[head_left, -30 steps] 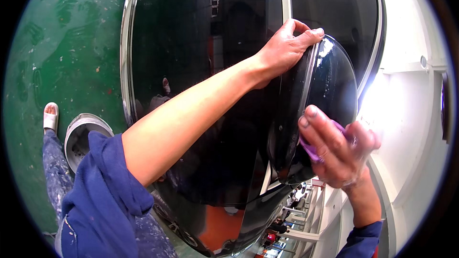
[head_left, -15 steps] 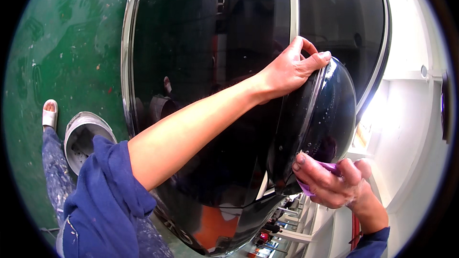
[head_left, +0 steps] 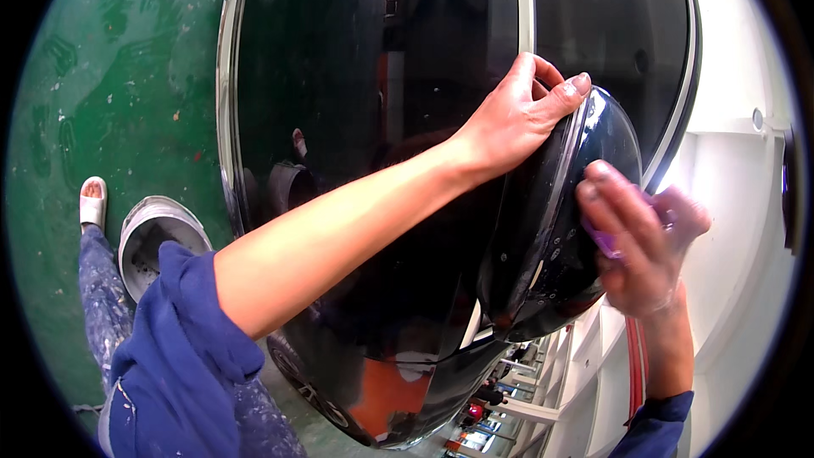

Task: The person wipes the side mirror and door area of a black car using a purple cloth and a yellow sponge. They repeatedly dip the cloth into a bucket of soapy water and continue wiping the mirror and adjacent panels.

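Note:
The black side mirror [head_left: 551, 237] of a black car [head_left: 339, 102] stands out from the door, beads of water on its glossy housing. My left hand [head_left: 530, 114] is closed round the mirror's far edge, thumb on top and fingers curled behind. In my right hand [head_left: 636, 246], blurred by motion, is a soft purple piece [head_left: 606, 242], pressed against the outer side of the housing. Whether the piece is cloth or clay I cannot tell, since the fingers cover most of it.
A grey bucket [head_left: 161, 233] stands on the wet green floor [head_left: 136, 102] beside my slippered foot [head_left: 93, 199]. Bright trim [head_left: 229, 76] runs along the car. White walls and shelf-like frames [head_left: 729, 203] lie beyond the mirror on the right.
My right hand has slid from the mirror's near lower corner, up and to the right across the housing, with the purple piece. The left hand keeps its hold.

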Motion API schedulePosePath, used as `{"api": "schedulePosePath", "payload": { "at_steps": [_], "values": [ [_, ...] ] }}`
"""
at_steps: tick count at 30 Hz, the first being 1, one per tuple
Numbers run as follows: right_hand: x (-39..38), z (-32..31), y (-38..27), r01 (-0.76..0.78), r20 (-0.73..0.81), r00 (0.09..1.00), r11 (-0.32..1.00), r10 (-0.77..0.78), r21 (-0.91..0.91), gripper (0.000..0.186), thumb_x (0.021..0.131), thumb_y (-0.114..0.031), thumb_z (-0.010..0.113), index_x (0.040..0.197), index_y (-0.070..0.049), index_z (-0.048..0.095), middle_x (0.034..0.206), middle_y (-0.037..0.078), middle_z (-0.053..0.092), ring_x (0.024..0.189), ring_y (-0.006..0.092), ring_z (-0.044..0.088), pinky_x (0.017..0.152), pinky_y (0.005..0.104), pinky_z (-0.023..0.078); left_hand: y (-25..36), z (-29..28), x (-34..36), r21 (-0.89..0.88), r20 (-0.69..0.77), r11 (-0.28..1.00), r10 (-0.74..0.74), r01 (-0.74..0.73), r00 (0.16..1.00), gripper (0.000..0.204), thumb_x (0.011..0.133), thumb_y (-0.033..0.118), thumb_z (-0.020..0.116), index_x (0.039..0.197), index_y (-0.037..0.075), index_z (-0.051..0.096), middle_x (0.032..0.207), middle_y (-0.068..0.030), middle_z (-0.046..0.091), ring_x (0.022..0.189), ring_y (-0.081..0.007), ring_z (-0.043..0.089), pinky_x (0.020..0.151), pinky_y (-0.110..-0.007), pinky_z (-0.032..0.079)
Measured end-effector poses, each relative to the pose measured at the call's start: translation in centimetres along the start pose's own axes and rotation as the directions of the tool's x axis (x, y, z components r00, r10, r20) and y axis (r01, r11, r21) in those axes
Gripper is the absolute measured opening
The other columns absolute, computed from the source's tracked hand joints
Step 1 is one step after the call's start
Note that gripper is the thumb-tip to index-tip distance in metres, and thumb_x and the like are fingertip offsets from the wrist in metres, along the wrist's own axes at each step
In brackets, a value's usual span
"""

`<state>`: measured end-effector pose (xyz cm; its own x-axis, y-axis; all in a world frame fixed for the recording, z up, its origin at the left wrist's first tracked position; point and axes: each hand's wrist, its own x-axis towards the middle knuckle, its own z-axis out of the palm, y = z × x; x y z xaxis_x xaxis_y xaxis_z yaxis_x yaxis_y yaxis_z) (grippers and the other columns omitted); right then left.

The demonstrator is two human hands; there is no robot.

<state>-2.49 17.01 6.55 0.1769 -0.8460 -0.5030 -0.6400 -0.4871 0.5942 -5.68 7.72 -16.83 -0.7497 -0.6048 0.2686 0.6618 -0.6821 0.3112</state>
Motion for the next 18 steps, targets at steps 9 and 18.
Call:
{"api": "schedulePosePath", "payload": {
  "at_steps": [9,18],
  "values": [
    [-6.1,-0.9,-3.0,-0.279,-0.086,0.955,0.958,0.285,0.073,0.043,0.113,-0.023,0.035,0.138,-0.001,0.063,0.140,0.022,0.066,0.133,0.0300,0.057,0.114,0.0494,0.029,-2.1,3.7,-11.3,0.153,-0.138,0.978,0.161,-0.139,0.977,0.106,0.098,0.053,0.070,0.163,-0.011,0.015,0.160,-0.0340,0.034,0.149,-0.0441,0.038,0.125,-0.047,0.029],
    [-6.2,0.3,-6.0,-0.239,-0.051,0.968,0.962,0.247,0.129,0.032,0.094,-0.017,0.061,0.121,-0.014,0.077,0.135,0.005,0.069,0.138,0.0356,0.038,0.111,0.0451,0.035,-3.1,4.3,-16.4,0.069,-0.076,0.998,0.000,0.005,0.997,0.114,0.095,0.053,0.076,0.169,0.000,0.008,0.164,-0.0291,0.033,0.152,-0.0401,0.037,0.124,-0.045,0.030]
  ]
}}
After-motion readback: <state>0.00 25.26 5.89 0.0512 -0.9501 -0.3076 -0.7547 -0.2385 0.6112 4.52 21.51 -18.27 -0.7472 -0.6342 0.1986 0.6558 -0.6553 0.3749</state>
